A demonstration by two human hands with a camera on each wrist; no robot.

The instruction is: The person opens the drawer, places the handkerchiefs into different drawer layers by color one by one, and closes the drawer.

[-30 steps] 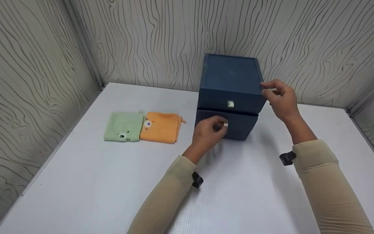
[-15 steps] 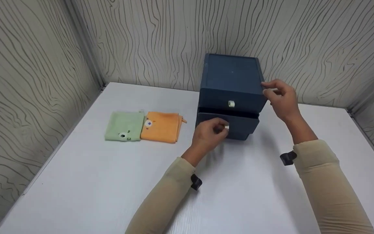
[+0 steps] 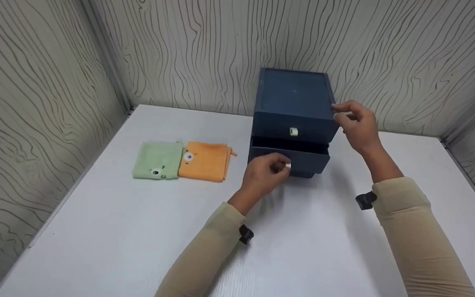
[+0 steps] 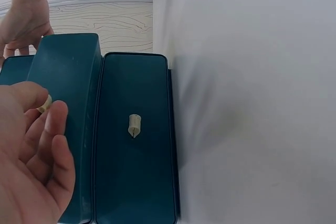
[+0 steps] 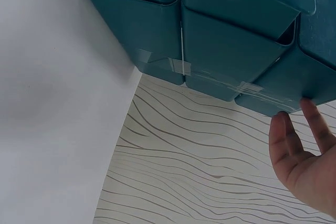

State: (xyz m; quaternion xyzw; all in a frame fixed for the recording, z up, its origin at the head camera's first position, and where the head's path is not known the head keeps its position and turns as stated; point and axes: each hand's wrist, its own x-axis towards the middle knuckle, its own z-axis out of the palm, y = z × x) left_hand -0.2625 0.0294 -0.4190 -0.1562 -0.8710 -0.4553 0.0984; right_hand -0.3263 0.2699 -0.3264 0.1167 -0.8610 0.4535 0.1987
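A dark blue drawer cabinet (image 3: pixel 297 95) of three stacked drawers stands by the back wall. My left hand (image 3: pixel 262 176) pinches the small white knob (image 4: pixel 45 104) of the middle drawer (image 3: pixel 308 161), which is pulled partway out. A dark gap shows behind its front, and its contents are hidden in shadow. The top drawer, with its own white knob (image 3: pixel 293 132), is closed, as is the bottom drawer (image 4: pixel 134 177) in the left wrist view. Fingertips of my right hand (image 3: pixel 359 127) touch the cabinet's upper right edge, fingers lightly bent.
Left of the cabinet, a folded green cloth (image 3: pixel 158 159) and a folded orange cloth (image 3: pixel 205 161) lie side by side on the white table (image 3: pixel 118 243). Wood-patterned panels (image 3: pixel 188 49) rise behind and at both sides. Clear tape (image 5: pixel 181 66) runs along the cabinet's side.
My left hand has drawn the middle drawer outward, toward me, and the gap above its front has widened. The right hand keeps its place at the cabinet's edge.
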